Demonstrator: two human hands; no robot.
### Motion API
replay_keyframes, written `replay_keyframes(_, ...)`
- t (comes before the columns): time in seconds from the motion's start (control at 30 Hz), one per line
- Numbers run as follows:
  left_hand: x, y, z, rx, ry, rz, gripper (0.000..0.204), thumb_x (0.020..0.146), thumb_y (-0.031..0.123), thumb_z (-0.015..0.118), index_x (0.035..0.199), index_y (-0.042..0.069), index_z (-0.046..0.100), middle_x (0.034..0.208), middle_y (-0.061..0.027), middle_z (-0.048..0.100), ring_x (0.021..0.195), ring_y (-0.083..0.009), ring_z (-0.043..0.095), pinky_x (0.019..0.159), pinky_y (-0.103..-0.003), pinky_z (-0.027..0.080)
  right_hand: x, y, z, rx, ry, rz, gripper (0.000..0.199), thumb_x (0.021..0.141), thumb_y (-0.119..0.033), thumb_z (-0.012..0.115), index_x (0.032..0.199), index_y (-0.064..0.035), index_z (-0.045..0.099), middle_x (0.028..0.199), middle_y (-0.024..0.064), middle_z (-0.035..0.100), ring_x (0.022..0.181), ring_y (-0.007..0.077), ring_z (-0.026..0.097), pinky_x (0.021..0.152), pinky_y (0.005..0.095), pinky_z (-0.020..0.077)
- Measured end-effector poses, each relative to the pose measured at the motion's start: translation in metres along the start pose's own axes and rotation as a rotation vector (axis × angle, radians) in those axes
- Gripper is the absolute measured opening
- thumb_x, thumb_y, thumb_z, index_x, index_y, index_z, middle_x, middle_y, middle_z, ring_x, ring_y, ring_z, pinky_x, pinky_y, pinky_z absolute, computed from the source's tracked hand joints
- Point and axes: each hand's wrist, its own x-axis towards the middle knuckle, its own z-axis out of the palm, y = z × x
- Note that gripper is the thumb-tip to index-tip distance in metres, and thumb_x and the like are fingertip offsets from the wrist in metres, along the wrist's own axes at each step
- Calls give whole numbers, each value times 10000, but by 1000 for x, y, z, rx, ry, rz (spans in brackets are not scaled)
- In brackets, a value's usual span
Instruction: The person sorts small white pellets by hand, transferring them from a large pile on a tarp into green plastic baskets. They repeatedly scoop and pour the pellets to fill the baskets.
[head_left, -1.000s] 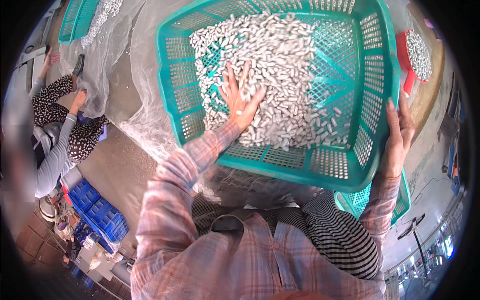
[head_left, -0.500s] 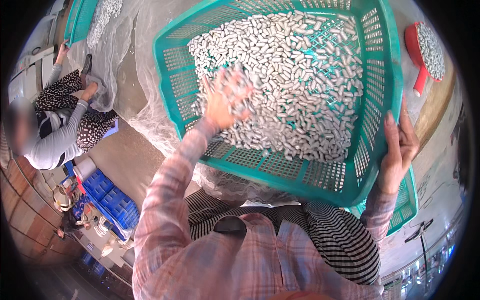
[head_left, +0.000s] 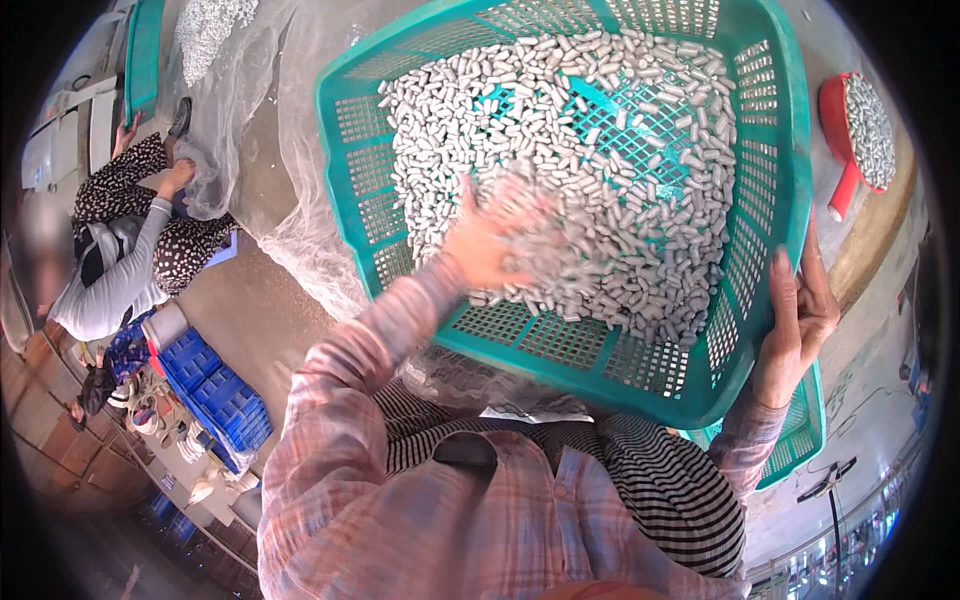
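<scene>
A green plastic basket [head_left: 785, 120] with slotted walls tilts in front of me, above my lap. Small pale grey, capsule-shaped pieces [head_left: 460, 110] cover much of its mesh bottom. Among them, at the near left, lies my left hand [head_left: 500, 235]. Its fingers look spread and are blurred by motion, and pieces near them are smeared too. Around the basket's right rim my right hand [head_left: 795, 320] is closed, thumb on the near side and some fingers hidden behind. Patches of bare mesh show toward the far right of the bottom.
A red scoop [head_left: 840, 150] full of the same pieces lies at the far right. Another green basket [head_left: 800, 440] is partly visible below my right wrist. Sheer netting [head_left: 300, 200] spreads leftward, where another person [head_left: 130, 240] sits near blue crates [head_left: 215, 395].
My left hand has swept right and slightly nearer through the pieces, and more bare mesh shows at the far right. My right hand keeps its hold on the rim.
</scene>
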Motion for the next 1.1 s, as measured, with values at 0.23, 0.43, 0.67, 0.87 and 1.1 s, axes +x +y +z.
replay_keyframes(0.23, 123, -44, -32, -130, 756, -524, 574, 783, 406, 664, 1306, 209, 530, 1316, -182, 499, 1208, -398, 427, 1024, -531, 291, 11, 4, 15, -35, -34, -49, 488, 918, -67, 546, 1363, 81, 409, 1175, 137, 619, 1004, 124, 586, 931, 234, 412)
replay_keyframes(0.43, 78, 68, -20, -371, 180, 150, 629, 760, 436, 642, 1361, 387, 460, 1518, -31, 299, 1403, -348, 218, 1071, -679, 104, 7, -13, 19, -123, 41, -73, 496, 905, -37, 560, 1360, 89, 408, 1149, 133, 630, 922, 85, 595, 838, 180, 432)
replay_keyframes(0.67, 45, -76, -2, 50, 333, -547, 548, 902, 445, 483, 1413, 256, 422, 1549, -59, 227, 1417, -370, 154, 1075, -661, 103, 14, 9, 13, -114, 63, -52, 491, 907, -42, 552, 1365, 69, 416, 1101, 126, 650, 885, 77, 598, 815, 180, 438)
replay_keyframes(0.87, 150, 80, -9, -268, 416, -218, 710, 855, 467, 524, 1471, 194, 300, 1556, -148, 151, 1427, -393, 105, 1059, -695, 104, 23, 15, 18, -110, 11, -13, 455, 919, -15, 524, 1359, 61, 433, 1069, 110, 657, 833, 66, 600, 773, 161, 441)
replay_keyframes(1.1, -7, -25, -11, -22, -136, -197, 654, 809, 571, 564, 1414, 397, 389, 1577, -29, 149, 1440, -394, 41, 1066, -675, -74, 4, 1, 12, -46, 68, -7, 484, 903, -9, 543, 1363, 74, 417, 1128, 118, 640, 882, 73, 600, 810, 182, 443)
